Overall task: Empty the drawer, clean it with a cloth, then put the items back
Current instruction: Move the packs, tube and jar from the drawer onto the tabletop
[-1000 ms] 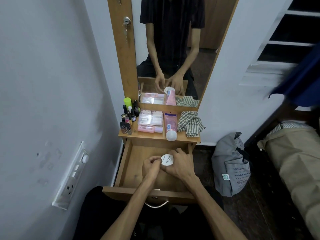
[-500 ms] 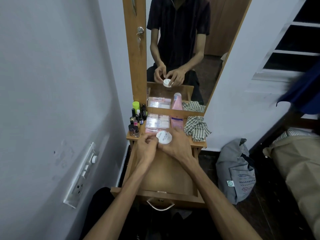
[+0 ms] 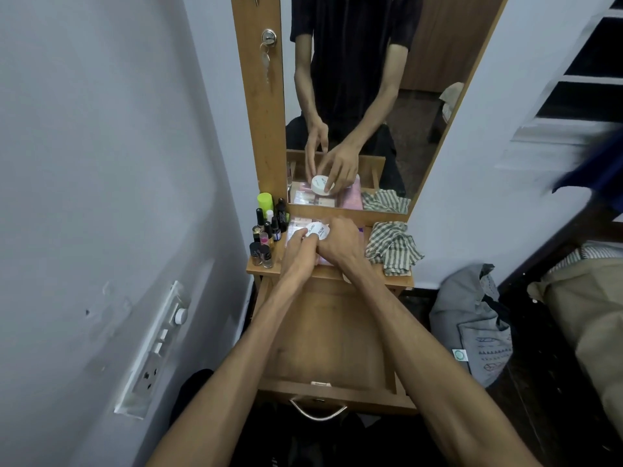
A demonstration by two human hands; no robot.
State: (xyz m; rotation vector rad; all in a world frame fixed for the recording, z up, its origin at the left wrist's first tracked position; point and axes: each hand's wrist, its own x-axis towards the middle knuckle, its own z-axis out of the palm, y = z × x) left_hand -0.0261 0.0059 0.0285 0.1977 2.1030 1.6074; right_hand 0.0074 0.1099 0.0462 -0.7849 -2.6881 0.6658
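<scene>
A: Holding the white jar (image 3: pixel 316 231) with both hands, over the flat packs (image 3: pixel 296 227) at the back of the tabletop (image 3: pixel 332 273).
B: Grip?
A: I see left hand (image 3: pixel 298 247) fingers pinching its near edge, right hand (image 3: pixel 340 244) curled round its side.
B: Drawer?
A: Drawer (image 3: pixel 328 335) pulled out below my forearms. Striped cloth (image 3: pixel 392 246) crumpled right of the hands, small bottles (image 3: pixel 266 235) left.
</scene>
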